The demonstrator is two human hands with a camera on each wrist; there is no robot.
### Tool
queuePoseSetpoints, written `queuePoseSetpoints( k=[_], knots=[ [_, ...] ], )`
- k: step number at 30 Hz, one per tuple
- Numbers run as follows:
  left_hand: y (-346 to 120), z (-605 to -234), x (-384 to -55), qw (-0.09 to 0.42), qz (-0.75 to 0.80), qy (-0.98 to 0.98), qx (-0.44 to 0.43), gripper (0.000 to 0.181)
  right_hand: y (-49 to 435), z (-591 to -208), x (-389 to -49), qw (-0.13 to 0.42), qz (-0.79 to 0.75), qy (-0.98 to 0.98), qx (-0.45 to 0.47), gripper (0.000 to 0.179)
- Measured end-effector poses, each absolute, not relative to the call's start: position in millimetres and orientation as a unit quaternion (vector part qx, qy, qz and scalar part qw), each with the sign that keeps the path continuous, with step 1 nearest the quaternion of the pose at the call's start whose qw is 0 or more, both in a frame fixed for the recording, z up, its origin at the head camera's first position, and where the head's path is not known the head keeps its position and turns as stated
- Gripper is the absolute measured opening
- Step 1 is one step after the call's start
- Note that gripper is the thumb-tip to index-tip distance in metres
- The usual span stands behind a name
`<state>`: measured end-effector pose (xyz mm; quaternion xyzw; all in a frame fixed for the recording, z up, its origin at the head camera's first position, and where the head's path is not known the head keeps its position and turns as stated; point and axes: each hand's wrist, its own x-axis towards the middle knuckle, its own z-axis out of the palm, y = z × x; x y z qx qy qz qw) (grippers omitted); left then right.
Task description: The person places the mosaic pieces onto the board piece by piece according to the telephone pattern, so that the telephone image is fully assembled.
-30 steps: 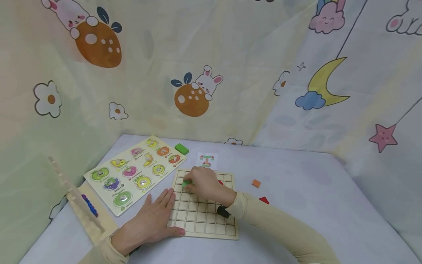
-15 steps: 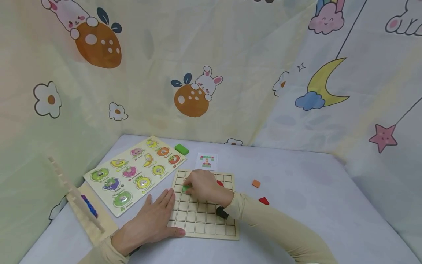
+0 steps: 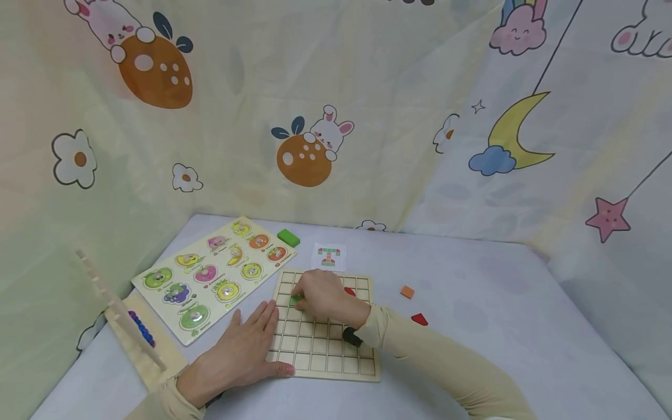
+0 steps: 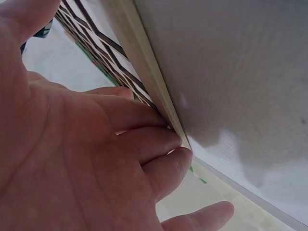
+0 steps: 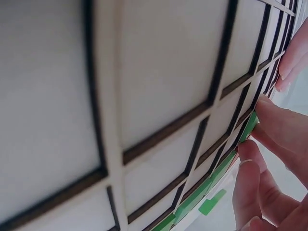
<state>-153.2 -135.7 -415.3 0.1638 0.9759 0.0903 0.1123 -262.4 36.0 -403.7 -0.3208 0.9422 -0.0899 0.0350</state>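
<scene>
A wooden grid board (image 3: pixel 318 347) lies flat on the table in the head view. My right hand (image 3: pixel 326 296) is over its far half and pinches a small green piece (image 3: pixel 295 300) at the board's left side. Thumb and fingertips meet round that green piece (image 5: pixel 249 126) in the right wrist view, where other green pieces (image 5: pixel 195 198) sit in the grid. Part of a red piece (image 3: pixel 349 291) shows beyond my right wrist. My left hand (image 3: pixel 238 350) rests along the board's left edge, fingers extended and touching it, as the left wrist view also shows.
Behind the board lies a card with a T pattern (image 3: pixel 328 256). To the left are a fruit puzzle board (image 3: pixel 215 280), a green block (image 3: pixel 289 237) and a wooden stand (image 3: pixel 142 356) with blue beads. An orange square (image 3: pixel 407 291) and a red piece (image 3: pixel 419 319) lie right.
My right hand has shifted slightly toward the near side and down with the green piece, then stays nearly still. My left hand has not moved.
</scene>
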Motion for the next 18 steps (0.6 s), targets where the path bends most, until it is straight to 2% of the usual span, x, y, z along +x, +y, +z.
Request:
queuePoseSetpoints(
  k=[10,18],
  knots=[
    [-136,-415,-153,0.111,0.091,0.976,0.166,0.120,40,-397,-259,0.036,-0.095,0.940,-0.325,0.027],
    [-136,-416,-153,0.112,0.094,0.975,0.164,0.121,64,-382,-247,0.046,-0.147,0.938,-0.311,0.027]
  ],
)
